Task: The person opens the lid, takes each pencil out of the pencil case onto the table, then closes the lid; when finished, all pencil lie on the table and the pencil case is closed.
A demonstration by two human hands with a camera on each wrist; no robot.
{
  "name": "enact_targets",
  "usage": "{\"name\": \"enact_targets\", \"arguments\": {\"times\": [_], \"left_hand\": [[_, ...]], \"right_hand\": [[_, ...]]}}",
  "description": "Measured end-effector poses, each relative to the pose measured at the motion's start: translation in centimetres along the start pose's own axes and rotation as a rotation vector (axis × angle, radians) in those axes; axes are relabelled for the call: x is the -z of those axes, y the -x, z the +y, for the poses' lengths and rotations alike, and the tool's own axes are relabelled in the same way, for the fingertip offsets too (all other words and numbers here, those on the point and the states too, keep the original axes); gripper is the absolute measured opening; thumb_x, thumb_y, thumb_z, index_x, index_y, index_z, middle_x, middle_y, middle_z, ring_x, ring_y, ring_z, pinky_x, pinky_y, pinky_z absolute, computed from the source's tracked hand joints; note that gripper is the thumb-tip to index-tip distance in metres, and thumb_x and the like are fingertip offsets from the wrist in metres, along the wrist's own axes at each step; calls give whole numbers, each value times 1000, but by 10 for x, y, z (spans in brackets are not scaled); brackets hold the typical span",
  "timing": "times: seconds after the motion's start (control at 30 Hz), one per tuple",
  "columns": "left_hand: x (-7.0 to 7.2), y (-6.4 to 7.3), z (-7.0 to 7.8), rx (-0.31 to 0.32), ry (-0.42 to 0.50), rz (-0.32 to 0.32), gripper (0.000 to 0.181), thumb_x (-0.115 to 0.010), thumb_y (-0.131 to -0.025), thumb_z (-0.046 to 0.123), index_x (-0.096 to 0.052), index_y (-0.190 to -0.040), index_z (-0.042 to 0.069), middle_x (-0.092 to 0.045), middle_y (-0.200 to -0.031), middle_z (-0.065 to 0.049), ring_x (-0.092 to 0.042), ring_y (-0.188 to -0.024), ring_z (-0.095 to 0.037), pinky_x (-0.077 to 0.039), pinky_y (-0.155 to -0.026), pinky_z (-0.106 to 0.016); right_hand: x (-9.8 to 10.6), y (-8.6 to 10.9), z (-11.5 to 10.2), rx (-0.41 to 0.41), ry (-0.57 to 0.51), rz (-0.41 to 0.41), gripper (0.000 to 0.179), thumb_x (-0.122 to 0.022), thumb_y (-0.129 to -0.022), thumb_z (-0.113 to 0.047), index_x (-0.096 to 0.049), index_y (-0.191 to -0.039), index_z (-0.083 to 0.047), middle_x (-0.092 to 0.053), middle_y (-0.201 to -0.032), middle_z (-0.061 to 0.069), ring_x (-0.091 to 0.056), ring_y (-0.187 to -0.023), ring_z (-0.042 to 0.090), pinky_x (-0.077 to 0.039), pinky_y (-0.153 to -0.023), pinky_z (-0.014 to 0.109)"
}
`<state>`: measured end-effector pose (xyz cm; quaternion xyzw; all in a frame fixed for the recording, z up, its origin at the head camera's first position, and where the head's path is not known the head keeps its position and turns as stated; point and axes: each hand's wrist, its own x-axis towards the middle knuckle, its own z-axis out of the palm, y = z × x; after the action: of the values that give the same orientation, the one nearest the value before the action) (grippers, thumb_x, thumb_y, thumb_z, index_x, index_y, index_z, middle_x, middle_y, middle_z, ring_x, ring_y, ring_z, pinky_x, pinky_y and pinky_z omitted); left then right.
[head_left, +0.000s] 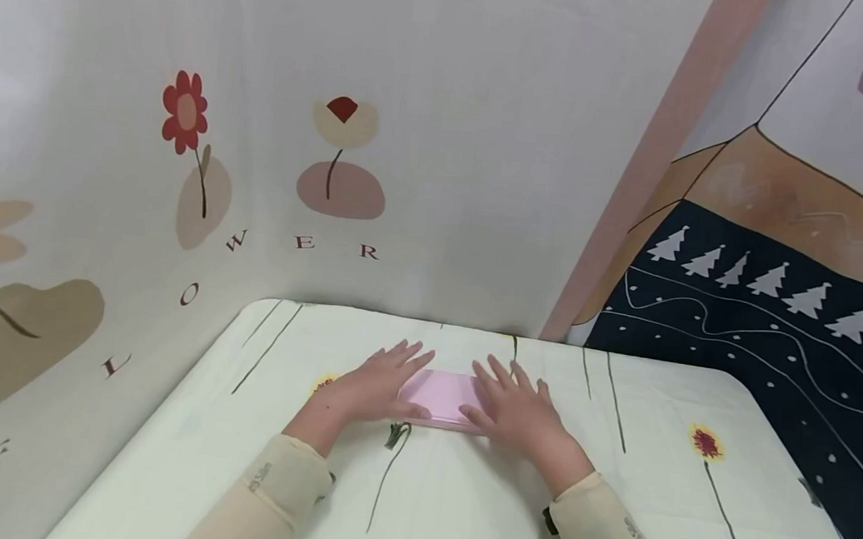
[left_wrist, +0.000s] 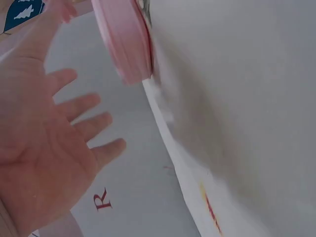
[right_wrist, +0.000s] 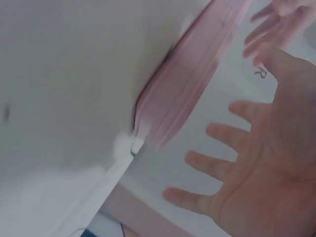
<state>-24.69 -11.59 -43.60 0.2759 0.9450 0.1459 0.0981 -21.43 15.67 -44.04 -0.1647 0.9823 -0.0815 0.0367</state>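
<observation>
A pink, flat, rectangular object (head_left: 444, 394) lies on the white flower-patterned table cover, and its exact kind is unclear. Layered edges show on this pink object (left_wrist: 127, 42) in the left wrist view, and on the same pink object (right_wrist: 180, 81) in the right wrist view. My left hand (head_left: 378, 387) is at its left end with fingers spread and straight. At the right end, my right hand (head_left: 519, 411) mirrors it, fingers also spread. Both wrist views show a gap between the palms and the pink object; the left palm (left_wrist: 44, 138) and right palm (right_wrist: 266, 163) hold nothing.
The table cover (head_left: 237, 473) carries printed flowers and stems. Behind and to the left hangs a pale curtain (head_left: 471, 139) with flowers and letters. At the right is a dark cloth (head_left: 699, 313) with white trees, beside a pink vertical band (head_left: 649, 168).
</observation>
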Motion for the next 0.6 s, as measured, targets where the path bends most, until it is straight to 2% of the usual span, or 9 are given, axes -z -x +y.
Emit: {"name": "enact_targets", "arguments": {"times": [0.13,0.3,0.5,0.6], "left_hand": [[-4,-2,2,-5,-13,-28,93,-80,-93,52,-38,-167,15,-31,-177,-10,-21,-168,-35,-17,-137,-61],[-9,-7,1,44,-27,-45,88,-86,-89,46,-47,-162,15,-40,-173,-7,-28,-166,-32,-17,-138,-58],[-9,-8,4,117,48,-63,87,-90,-87,41,-50,-161,23,-42,-173,-2,-39,-162,-29,-34,-132,-54],[-8,-8,6,128,57,-65,86,-90,-86,39,-50,-161,24,-42,-173,-2,-41,-161,-28,-37,-131,-53]], "right_hand": [[-3,1,-11,46,22,-22,70,-59,-104,-60,-42,-165,-28,-38,-174,6,-35,-160,46,-33,-122,77],[-9,0,-22,97,54,-40,66,-66,-103,-53,-48,-162,-31,-44,-171,6,-40,-158,45,-36,-123,73],[-12,-2,-28,115,91,-23,64,-72,-101,-47,-52,-159,-31,-49,-168,8,-46,-154,44,-41,-120,72],[-12,-3,-29,121,128,-1,64,-76,-98,-46,-55,-157,-31,-52,-165,8,-51,-150,43,-46,-116,72]]}}
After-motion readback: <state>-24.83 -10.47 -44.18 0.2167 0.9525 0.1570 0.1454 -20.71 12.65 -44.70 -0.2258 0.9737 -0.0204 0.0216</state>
